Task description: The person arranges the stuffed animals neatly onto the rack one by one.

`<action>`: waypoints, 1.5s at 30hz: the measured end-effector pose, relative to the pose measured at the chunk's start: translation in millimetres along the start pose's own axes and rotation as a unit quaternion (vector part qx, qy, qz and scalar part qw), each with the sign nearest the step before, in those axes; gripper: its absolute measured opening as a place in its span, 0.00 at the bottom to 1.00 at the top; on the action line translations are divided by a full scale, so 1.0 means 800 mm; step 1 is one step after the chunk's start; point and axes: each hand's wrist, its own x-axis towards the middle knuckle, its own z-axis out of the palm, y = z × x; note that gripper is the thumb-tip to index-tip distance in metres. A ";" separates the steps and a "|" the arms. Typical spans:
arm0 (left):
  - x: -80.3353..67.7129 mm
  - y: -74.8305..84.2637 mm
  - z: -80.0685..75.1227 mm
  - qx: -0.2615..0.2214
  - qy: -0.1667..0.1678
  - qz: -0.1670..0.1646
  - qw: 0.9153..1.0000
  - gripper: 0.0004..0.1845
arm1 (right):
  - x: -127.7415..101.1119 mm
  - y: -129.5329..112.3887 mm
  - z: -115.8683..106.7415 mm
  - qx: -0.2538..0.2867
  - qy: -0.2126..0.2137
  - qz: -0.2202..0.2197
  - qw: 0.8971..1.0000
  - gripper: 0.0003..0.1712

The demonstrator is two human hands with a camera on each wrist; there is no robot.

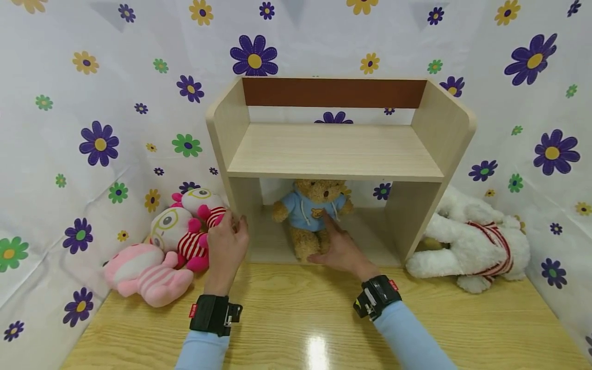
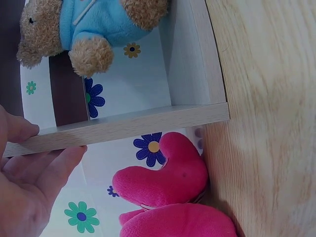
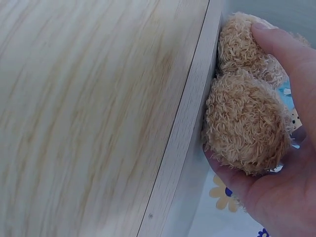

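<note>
One wooden shelf unit (image 1: 333, 154) stands at the back edge of the table (image 1: 296, 308); its upper board is bare, its lower compartment holds one brown teddy bear (image 1: 314, 210) in a blue hoodie, sitting centred just behind the compartment's front lip, with free floor either side of it. The right hand (image 1: 339, 249) cups the bear's legs from the front, fingers curled round them; the left hand (image 1: 226, 244) grips the shelf's left side panel, thumb and fingers pinching its front edge. Three pink plush toys (image 1: 171, 246) lie against the shelf's left side near the table's left edge, one white plush dog (image 1: 472, 241) at its right side; the table's front half is open.
</note>
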 end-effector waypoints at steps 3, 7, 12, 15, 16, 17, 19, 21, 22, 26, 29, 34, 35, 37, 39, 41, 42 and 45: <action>0.000 0.001 0.000 0.002 0.001 0.001 1.000 0.12 | 0.003 -0.004 0.003 0.001 0.001 -0.004 1.000 0.74; -0.002 0.002 0.000 0.005 0.003 0.002 1.000 0.13 | 0.005 -0.010 0.008 0.010 -0.006 -0.009 1.000 0.74; -0.005 0.003 0.001 0.003 0.007 0.001 1.000 0.14 | 0.007 -0.017 0.015 0.014 -0.009 -0.030 0.999 0.72; -0.006 0.004 0.003 0.004 0.014 0.007 1.000 0.13 | 0.010 -0.021 0.018 0.012 -0.007 -0.037 0.999 0.72; -0.006 0.004 0.003 0.004 0.016 0.008 1.000 0.13 | 0.011 -0.022 0.019 0.010 -0.007 -0.037 0.999 0.72; -0.006 0.004 0.004 0.006 0.018 0.009 1.000 0.12 | 0.011 -0.023 0.020 0.010 -0.007 -0.038 0.999 0.72; -0.006 0.003 0.004 0.004 0.018 0.010 1.000 0.12 | 0.012 -0.025 0.021 0.009 -0.008 -0.035 0.999 0.72; -0.006 0.002 0.005 0.003 0.017 0.008 1.000 0.12 | 0.013 -0.028 0.022 0.007 -0.012 -0.031 0.999 0.71; -0.007 0.002 0.005 0.003 0.016 0.007 1.000 0.11 | 0.014 -0.029 0.023 0.005 -0.015 -0.027 1.000 0.71; -0.008 0.002 0.005 -0.002 0.010 0.002 1.000 0.10 | 0.017 -0.032 0.025 -0.001 -0.027 -0.012 1.000 0.71; -0.008 0.002 0.005 -0.003 0.008 0.004 1.000 0.10 | 0.020 -0.033 0.026 -0.004 -0.031 -0.007 0.999 0.71; -0.007 0.002 0.004 0.002 0.005 0.002 1.000 0.09 | 0.024 -0.035 0.028 -0.013 -0.038 -0.005 0.999 0.71; -0.007 0.001 0.003 0.003 0.004 0.005 1.000 0.09 | 0.025 -0.036 0.028 -0.014 -0.038 -0.004 0.999 0.71; -0.005 -0.001 0.001 0.004 -0.004 0.004 1.000 0.09 | 0.025 -0.038 0.028 -0.016 -0.037 -0.003 0.999 0.70; -0.002 -0.003 -0.003 0.007 -0.017 0.003 1.000 0.09 | 0.024 -0.039 0.029 -0.017 -0.035 -0.003 0.999 0.71; 0.003 -0.004 -0.008 0.007 -0.030 0.001 1.000 0.09 | 0.023 -0.039 0.031 -0.021 -0.032 -0.006 0.999 0.71; 0.005 -0.004 -0.010 0.006 -0.039 -0.004 0.999 0.10 | 0.023 -0.039 0.031 -0.023 -0.031 -0.010 0.999 0.71; 0.014 -0.003 -0.014 0.003 -0.046 -0.003 0.999 0.15 | 0.023 -0.039 0.032 -0.025 -0.027 -0.020 0.999 0.70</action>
